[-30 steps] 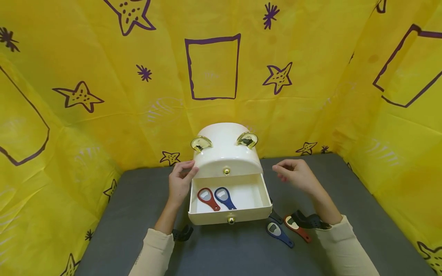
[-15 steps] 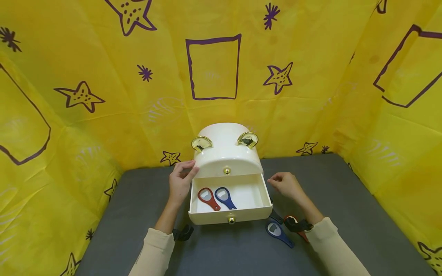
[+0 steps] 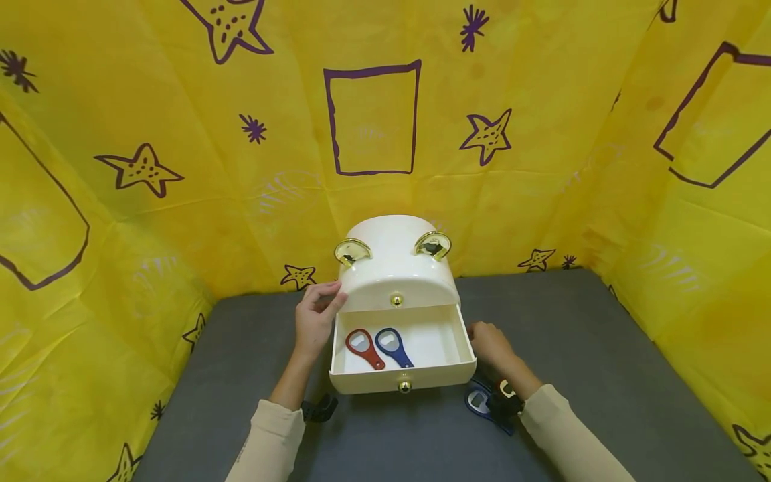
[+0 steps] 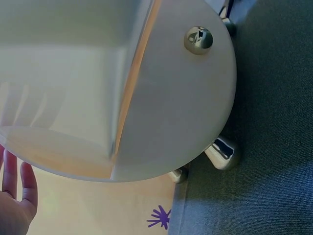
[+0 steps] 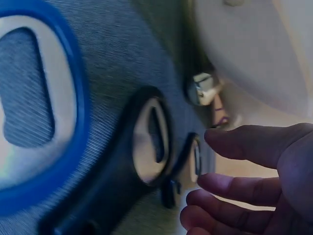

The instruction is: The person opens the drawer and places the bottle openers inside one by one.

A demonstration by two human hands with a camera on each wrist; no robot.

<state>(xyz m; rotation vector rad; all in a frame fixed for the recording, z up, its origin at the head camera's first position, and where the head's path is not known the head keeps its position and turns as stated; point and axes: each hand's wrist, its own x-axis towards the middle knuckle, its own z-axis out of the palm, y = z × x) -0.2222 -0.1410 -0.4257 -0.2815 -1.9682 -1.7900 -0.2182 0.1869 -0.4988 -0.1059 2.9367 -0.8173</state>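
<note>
A cream storage box with gold ears has its lower drawer pulled out. Inside the drawer lie a red bottle opener and a blue bottle opener. My left hand rests its fingertips against the box's left side, fingers fairly straight in the left wrist view. On the drawer's right, my right hand reaches down low. In the right wrist view its thumb and forefinger are apart, near a small dark bottle opener, holding nothing. A larger black bottle opener lies nearer the camera.
Another blue bottle opener lies on the grey tabletop, partly under the right wrist's black strap. A red one beside it is mostly hidden. Yellow patterned cloth walls the table's back and sides. The box stands on gold feet.
My right hand has moved down and toward the drawer's right side, its wrist now covering part of the openers. My left hand stays in place at the box.
</note>
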